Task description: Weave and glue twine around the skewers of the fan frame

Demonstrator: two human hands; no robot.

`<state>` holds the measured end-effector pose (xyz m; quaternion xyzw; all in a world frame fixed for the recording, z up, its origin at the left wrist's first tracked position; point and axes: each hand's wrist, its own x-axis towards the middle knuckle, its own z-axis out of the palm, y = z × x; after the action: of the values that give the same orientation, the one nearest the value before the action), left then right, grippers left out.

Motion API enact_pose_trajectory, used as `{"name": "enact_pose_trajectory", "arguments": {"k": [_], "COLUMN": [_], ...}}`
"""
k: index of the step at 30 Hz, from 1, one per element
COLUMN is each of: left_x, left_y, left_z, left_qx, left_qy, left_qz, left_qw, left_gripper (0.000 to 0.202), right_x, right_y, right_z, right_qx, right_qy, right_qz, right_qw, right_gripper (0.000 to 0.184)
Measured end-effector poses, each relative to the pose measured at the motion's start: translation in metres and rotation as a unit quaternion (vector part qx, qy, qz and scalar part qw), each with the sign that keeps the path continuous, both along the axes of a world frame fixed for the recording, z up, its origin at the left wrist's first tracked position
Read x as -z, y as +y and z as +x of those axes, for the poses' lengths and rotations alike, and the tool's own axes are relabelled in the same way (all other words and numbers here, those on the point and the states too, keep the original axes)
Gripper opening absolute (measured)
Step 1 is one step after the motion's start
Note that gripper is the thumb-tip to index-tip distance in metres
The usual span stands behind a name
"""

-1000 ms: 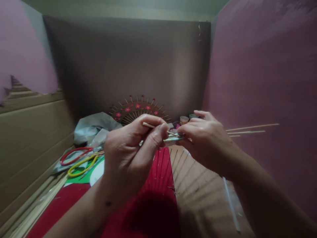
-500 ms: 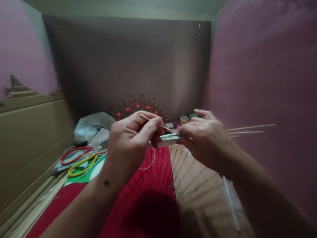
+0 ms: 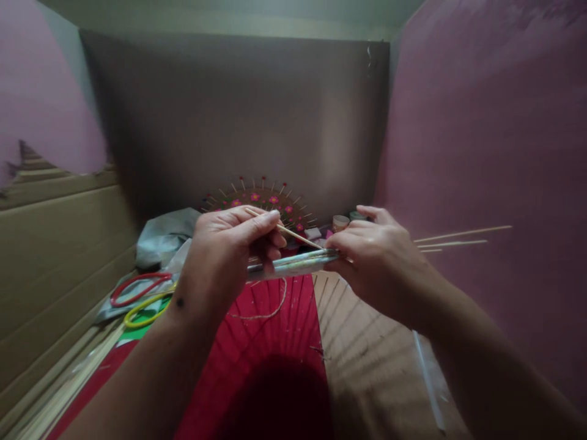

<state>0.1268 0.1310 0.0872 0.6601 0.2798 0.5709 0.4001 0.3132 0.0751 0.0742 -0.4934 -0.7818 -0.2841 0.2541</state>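
My left hand (image 3: 229,250) is closed in a pinch on a thin wooden stick (image 3: 293,233) that slants down toward my right hand. My right hand (image 3: 376,256) is closed around the end of a bundle of thin sticks (image 3: 293,264) wrapped in a pale shiny band; several bare stick ends (image 3: 458,238) jut out to its right. A loose brown thread (image 3: 270,308) hangs in a loop below the bundle. Under both hands lies a fan-like piece, red (image 3: 270,330) on the left and bare brown with ribs (image 3: 367,342) on the right.
A round brown fan with pink flowers (image 3: 259,201) leans on the back wall. Red and yellow rings (image 3: 142,296) lie at left over green paper, beside grey cloth (image 3: 165,238). Small pots (image 3: 342,221) stand at the back. Cardboard walls close in on both sides.
My left hand has drawn to the left, pulling the thin stick out and uncovering more of the wrapped bundle. The brown thread now shows below. My right hand stays put.
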Motion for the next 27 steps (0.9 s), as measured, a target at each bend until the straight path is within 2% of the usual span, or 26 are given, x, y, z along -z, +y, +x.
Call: {"name": "enact_pose_trajectory", "arguments": {"k": [6,13,17,27], "left_x": [-0.005,0.0,0.003,0.003], "left_y": [-0.007,-0.028,-0.026,-0.024], "left_z": [-0.004,0.009,0.011,0.011], "left_qx": [0.003,-0.005,-0.001,-0.035], "left_qy": [-0.042,-0.006,-0.008,0.014], "left_qz": [0.019,0.09,0.095,0.129], "left_qw": [0.999,0.996,0.995,0.991], "left_gripper": [0.013,0.015,0.015,0.014], "right_x": [-0.001,-0.002,-0.002,-0.003], "right_y": [0.001,0.001,0.0,0.0], "right_z": [0.001,0.0,-0.002,-0.002], "right_qx": [0.003,-0.003,-0.003,0.0], "right_qy": [0.001,0.005,0.002,0.0], "right_qz": [-0.002,0.005,0.01,0.011], "right_qw": [1.0,1.0,1.0,1.0], "right_gripper": [0.013,0.013,0.012,0.013]}}
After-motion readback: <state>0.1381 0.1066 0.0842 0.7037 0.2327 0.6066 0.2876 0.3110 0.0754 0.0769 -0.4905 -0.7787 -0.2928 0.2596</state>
